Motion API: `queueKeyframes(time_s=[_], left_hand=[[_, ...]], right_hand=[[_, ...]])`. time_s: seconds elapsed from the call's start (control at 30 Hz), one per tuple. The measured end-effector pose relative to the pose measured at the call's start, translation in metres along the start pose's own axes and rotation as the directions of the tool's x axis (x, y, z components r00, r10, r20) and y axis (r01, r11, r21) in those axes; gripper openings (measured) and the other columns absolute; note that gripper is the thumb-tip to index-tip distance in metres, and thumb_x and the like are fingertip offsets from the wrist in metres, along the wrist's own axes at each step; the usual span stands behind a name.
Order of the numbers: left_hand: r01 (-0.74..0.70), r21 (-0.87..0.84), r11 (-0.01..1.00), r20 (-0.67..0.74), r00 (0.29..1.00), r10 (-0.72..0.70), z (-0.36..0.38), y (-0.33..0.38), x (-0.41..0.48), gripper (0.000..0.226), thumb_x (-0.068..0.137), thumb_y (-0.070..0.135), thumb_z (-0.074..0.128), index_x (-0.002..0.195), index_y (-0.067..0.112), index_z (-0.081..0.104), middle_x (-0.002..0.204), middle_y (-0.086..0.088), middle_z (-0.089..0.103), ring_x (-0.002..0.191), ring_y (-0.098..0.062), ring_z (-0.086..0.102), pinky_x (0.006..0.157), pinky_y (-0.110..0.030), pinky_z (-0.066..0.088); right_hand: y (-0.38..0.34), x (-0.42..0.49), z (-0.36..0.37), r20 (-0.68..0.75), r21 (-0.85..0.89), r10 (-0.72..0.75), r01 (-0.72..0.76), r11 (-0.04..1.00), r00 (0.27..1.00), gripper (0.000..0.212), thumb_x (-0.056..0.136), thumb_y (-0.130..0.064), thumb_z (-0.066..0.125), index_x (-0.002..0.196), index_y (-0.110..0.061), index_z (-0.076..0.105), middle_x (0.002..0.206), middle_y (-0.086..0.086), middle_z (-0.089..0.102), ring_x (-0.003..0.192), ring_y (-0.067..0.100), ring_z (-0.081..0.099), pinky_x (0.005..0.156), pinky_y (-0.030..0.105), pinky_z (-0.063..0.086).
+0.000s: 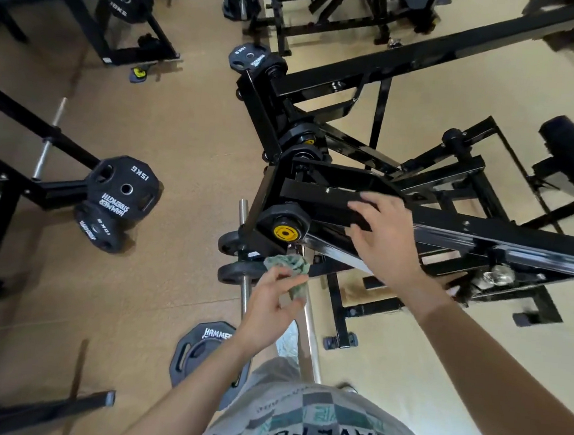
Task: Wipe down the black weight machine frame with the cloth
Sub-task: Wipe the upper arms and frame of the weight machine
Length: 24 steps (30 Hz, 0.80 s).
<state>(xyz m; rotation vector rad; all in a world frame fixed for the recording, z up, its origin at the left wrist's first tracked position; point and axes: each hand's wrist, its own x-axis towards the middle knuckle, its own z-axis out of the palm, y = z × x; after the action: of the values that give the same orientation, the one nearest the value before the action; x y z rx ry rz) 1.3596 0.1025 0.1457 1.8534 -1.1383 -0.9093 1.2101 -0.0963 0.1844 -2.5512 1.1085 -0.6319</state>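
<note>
The black weight machine frame [484,229] has its near beam lying lengthwise from a yellow-capped pivot [288,233] at centre out to the right edge, sloping slightly down, while a second beam points up toward the top right. The right hand [385,238] grips the near beam just right of the pivot, fingers curled over its top and thumb beneath. The left hand [268,305] pinches the bunched green cloth [292,267] just below the pivot.
</note>
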Motion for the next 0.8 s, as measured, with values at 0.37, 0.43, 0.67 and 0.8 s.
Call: queueKeyframes(time_s=[0.37, 0.43, 0.67, 0.8], left_hand=[[0.225, -0.440, 0.869, 0.122, 0.974, -0.190, 0.061, 0.046, -0.018, 0.026, 0.081, 0.012, 0.080, 0.103, 0.022, 0.071, 0.111, -0.010, 0.070, 0.105, -0.034, 0.066, 0.091, -0.050, 0.058], [0.246, -0.398, 0.884, 0.162, 0.967, -0.196, 0.073, 0.051, -0.020, 0.035, 0.080, 0.010, 0.082, 0.110, 0.021, 0.069, 0.107, -0.006, 0.070, 0.097, -0.024, 0.067, 0.081, -0.038, 0.059], [0.158, -0.084, 0.984, 0.232, 0.963, -0.135, 0.108, 0.045, -0.021, 0.006, 0.084, 0.013, 0.083, 0.088, 0.016, 0.079, 0.087, 0.000, 0.075, 0.082, -0.022, 0.071, 0.071, -0.036, 0.060], [0.076, 0.133, 0.988, 0.233, 0.967, -0.106, 0.127, 0.050, -0.020, 0.015, 0.079, 0.031, 0.086, 0.074, 0.027, 0.073, 0.074, 0.007, 0.070, 0.073, -0.018, 0.068, 0.069, -0.043, 0.058]], right_hand=[[0.003, -0.162, 0.003, 0.572, 0.708, 0.362, -0.666, 0.237, 0.736, 0.049, 0.094, -0.006, 0.068, 0.135, -0.032, 0.060, 0.123, 0.002, 0.069, 0.106, 0.017, 0.068, 0.089, 0.051, 0.058], [0.013, -0.172, -0.006, 0.542, 0.695, 0.412, -0.666, 0.269, 0.732, 0.028, 0.093, -0.008, 0.070, 0.115, -0.026, 0.073, 0.101, 0.009, 0.074, 0.082, 0.024, 0.068, 0.068, 0.058, 0.055], [0.057, -0.210, -0.037, 0.416, 0.697, 0.578, -0.654, 0.294, 0.702, 0.011, 0.086, -0.008, 0.076, 0.083, -0.017, 0.075, 0.090, 0.001, 0.071, 0.086, 0.014, 0.063, 0.075, 0.025, 0.046], [0.079, -0.237, -0.051, 0.378, 0.728, 0.627, -0.637, 0.254, 0.681, 0.016, 0.085, -0.010, 0.078, 0.077, -0.014, 0.065, 0.102, 0.002, 0.073, 0.091, 0.015, 0.069, 0.071, 0.037, 0.057]])
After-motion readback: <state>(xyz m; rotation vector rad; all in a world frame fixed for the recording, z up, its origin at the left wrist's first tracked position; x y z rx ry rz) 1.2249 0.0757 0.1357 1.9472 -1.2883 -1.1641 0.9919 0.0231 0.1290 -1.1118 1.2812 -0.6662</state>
